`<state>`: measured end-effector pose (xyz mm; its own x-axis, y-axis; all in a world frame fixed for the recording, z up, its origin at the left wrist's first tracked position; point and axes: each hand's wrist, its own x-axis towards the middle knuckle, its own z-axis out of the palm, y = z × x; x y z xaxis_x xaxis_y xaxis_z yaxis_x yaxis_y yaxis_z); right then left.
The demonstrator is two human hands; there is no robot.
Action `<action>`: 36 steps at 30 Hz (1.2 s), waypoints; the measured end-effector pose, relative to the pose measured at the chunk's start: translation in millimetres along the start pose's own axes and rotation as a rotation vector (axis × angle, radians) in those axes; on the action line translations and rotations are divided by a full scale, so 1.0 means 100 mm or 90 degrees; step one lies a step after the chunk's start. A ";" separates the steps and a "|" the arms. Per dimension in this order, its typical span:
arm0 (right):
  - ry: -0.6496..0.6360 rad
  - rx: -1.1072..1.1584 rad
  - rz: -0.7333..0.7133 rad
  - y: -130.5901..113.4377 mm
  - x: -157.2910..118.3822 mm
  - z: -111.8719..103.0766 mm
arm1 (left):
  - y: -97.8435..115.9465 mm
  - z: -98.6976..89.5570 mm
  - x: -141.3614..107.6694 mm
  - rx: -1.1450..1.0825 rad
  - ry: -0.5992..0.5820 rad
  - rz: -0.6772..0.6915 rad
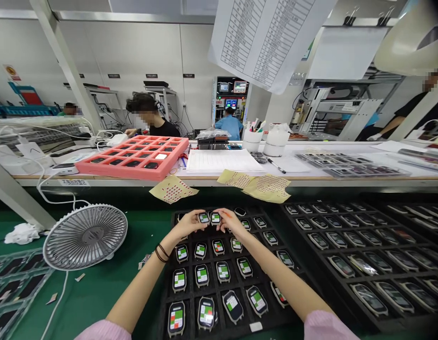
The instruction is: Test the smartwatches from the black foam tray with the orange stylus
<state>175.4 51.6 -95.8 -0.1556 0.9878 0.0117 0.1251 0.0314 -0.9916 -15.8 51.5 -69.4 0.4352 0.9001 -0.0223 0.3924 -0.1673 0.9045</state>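
At the far end of a black foam tray (190,295), my left hand (189,224) grips a smartwatch (203,217) by its edge. Beside it, my right hand (230,222) pinches a second smartwatch (215,217). Both lit screens face me and show green and white blocks, side by side just above the tray. Rows of strapless smartwatches fill the tray's slots, many with lit screens; a few, such as one near-left watch (176,317), show red blocks too. My right forearm covers part of the tray's right side.
A grey fan (86,236) stands at left on the green mat. More black trays of watches (332,241) lie at right. A shelf ahead holds a pink foam tray (133,156), papers (224,161) and a pen cup (252,140). Yellow sticker sheets (266,187) hang from its edge. Co-workers sit beyond.
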 end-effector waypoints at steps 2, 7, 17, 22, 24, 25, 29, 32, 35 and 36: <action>-0.003 0.069 -0.019 -0.17 -0.07 -0.09 | 0.18 -0.01 -0.03 -0.060 0.020 0.022; -0.024 0.196 -0.039 -0.47 -0.28 -0.22 | 0.47 0.06 -0.07 -0.235 0.082 0.053; 0.004 0.142 -0.088 -0.49 -0.45 -0.26 | 0.56 0.18 -0.14 -0.202 0.075 0.023; 0.043 0.140 -0.068 -0.58 -0.50 -0.26 | 0.65 0.22 -0.23 -0.207 0.044 0.054; 0.023 0.154 -0.068 -0.60 -0.52 -0.26 | 0.65 0.23 -0.24 -0.215 0.040 0.050; 0.012 0.159 -0.072 -0.61 -0.52 -0.26 | 0.64 0.24 -0.24 -0.222 0.041 0.050; -0.024 0.172 -0.092 -0.61 -0.53 -0.27 | 0.59 0.25 -0.23 -0.252 0.046 0.052; -0.046 0.163 -0.098 -0.62 -0.53 -0.28 | 0.60 0.23 -0.24 -0.250 0.048 0.049; -0.057 0.155 -0.106 -0.62 -0.53 -0.29 | 0.64 0.20 -0.27 -0.227 0.048 0.044; -0.057 0.153 -0.108 -0.62 -0.53 -0.29 | 0.65 0.19 -0.28 -0.218 0.048 0.040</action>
<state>204.5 1.5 -30.8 -0.2417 0.9537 0.1792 -0.1439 0.1474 -0.9786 12.6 8.0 -18.4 0.3838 0.9216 0.0571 0.0671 -0.0895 0.9937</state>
